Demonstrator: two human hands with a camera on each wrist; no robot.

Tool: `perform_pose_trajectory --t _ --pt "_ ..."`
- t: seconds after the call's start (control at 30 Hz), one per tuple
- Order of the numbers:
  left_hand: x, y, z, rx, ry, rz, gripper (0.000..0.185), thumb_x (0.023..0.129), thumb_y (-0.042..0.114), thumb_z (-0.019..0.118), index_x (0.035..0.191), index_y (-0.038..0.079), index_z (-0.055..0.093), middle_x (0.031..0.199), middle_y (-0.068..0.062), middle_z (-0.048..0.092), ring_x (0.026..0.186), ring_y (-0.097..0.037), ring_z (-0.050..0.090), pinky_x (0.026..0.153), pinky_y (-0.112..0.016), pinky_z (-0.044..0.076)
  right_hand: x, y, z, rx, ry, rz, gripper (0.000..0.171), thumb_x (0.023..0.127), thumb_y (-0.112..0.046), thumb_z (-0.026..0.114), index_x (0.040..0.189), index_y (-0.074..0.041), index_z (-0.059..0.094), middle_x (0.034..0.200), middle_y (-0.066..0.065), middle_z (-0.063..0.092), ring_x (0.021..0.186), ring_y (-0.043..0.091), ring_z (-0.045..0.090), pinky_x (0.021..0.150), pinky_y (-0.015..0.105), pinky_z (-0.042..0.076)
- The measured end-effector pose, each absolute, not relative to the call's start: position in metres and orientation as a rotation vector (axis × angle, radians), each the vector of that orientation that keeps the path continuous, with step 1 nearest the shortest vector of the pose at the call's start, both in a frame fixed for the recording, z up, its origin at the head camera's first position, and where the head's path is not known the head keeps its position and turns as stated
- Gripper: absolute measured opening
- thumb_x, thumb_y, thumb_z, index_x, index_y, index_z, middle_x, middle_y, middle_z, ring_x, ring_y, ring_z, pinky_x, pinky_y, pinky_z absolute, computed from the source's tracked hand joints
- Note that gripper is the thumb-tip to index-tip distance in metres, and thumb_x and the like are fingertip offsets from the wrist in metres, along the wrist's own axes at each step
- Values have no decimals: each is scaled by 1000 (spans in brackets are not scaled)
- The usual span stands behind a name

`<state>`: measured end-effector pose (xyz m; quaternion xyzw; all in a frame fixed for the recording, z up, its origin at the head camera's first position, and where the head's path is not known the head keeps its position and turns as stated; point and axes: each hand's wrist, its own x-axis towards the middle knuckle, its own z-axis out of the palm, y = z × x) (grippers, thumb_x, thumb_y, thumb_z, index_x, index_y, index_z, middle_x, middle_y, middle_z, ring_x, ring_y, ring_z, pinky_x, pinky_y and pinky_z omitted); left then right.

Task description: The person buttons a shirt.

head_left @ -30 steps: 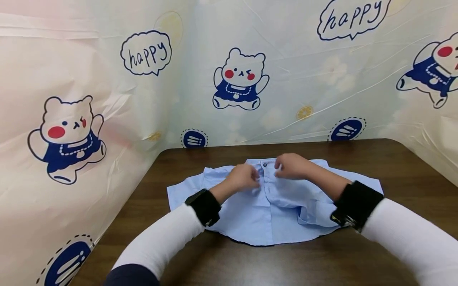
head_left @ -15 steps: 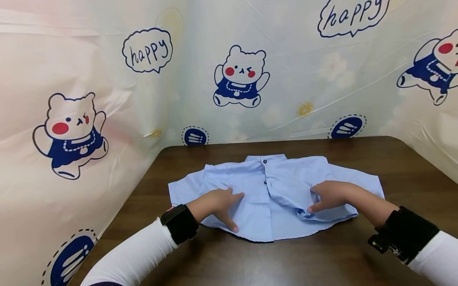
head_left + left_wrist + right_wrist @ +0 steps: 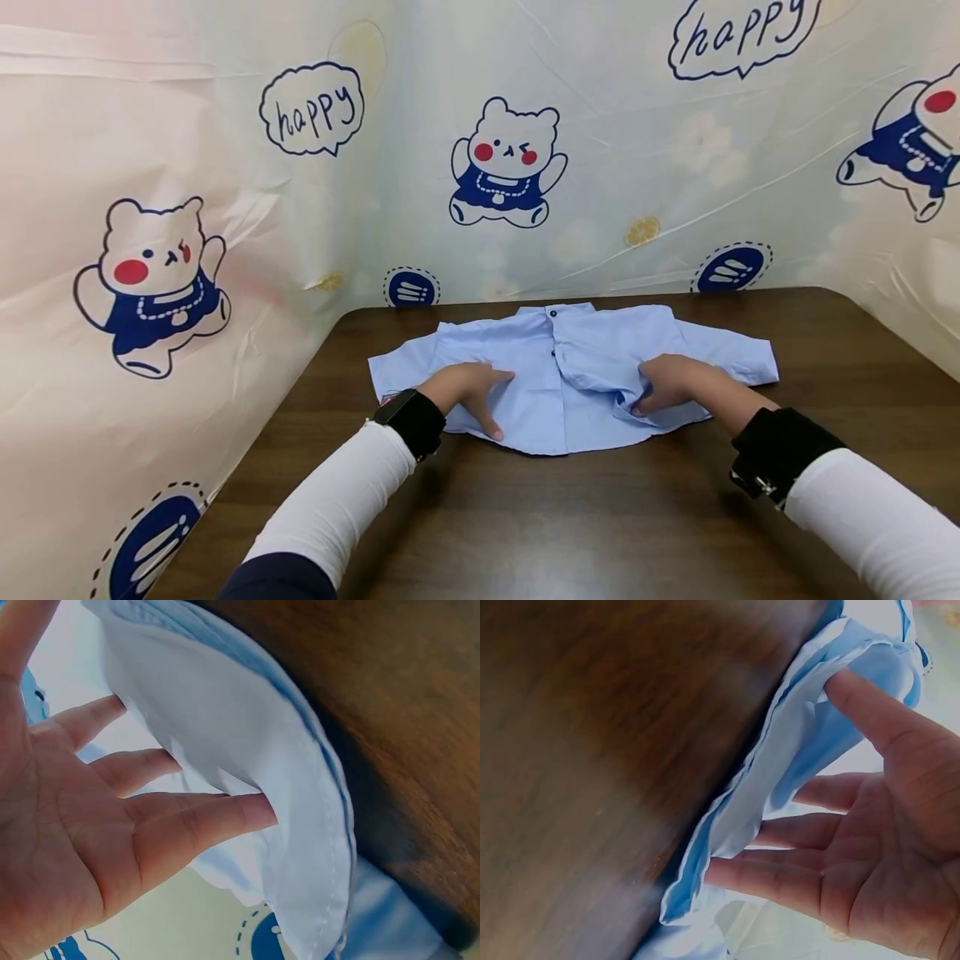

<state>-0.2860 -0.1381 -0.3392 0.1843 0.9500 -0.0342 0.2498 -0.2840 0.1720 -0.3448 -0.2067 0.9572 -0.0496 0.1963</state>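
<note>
A light blue short-sleeved shirt (image 3: 525,392) lies front up on the table, its collar toward the far edge. Two dark buttons show near the collar, and the front placket runs down the middle. My left hand (image 3: 472,393) rests on the left half, thumb and fingers spread; in the left wrist view its straight fingertips (image 3: 255,810) touch the cloth near the hem. On the right half, where the fabric bunches into a fold, my right hand (image 3: 670,383) presses down. The right wrist view shows this hand's fingers (image 3: 780,877) extended against the rumpled hem.
The brown wooden table (image 3: 525,525) extends in front of the shirt and to both sides. Behind it hangs a pale curtain (image 3: 600,167) printed with cartoon bears and "happy" bubbles. Each wrist wears a black band (image 3: 787,454).
Both hands left the collar area and came down to the shirt's left and right halves, spreading apart. Over the last half second the shirt has slid away toward the table's far edge under them.
</note>
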Motion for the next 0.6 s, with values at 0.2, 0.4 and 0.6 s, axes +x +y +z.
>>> perform_pose_trajectory --t 0.2,0.4,0.6 --pt "-289 -139 -341 475 2581 -76 107 68 55 84 155 25 28 159 -10 25 146 -26 20 115 -46 22 -283 174 -347 -567 2673 -158 90 79 -46 79 138 11 42 134 31 49 121 44 48 100 59 39" --pt "-286 -140 -340 463 2592 -75 107 69 55 83 155 27 27 160 -12 22 146 -27 20 115 -47 22 -276 178 -344 -562 2629 -178 111 69 -53 84 144 11 34 142 32 41 131 49 37 104 62 31" --pt "-287 -143 -339 485 2603 -64 107 69 56 82 155 26 27 159 -11 23 146 -26 20 115 -47 22 -274 179 -340 -569 2608 -148 120 65 -58 84 146 10 30 144 33 37 133 50 33 106 62 29"
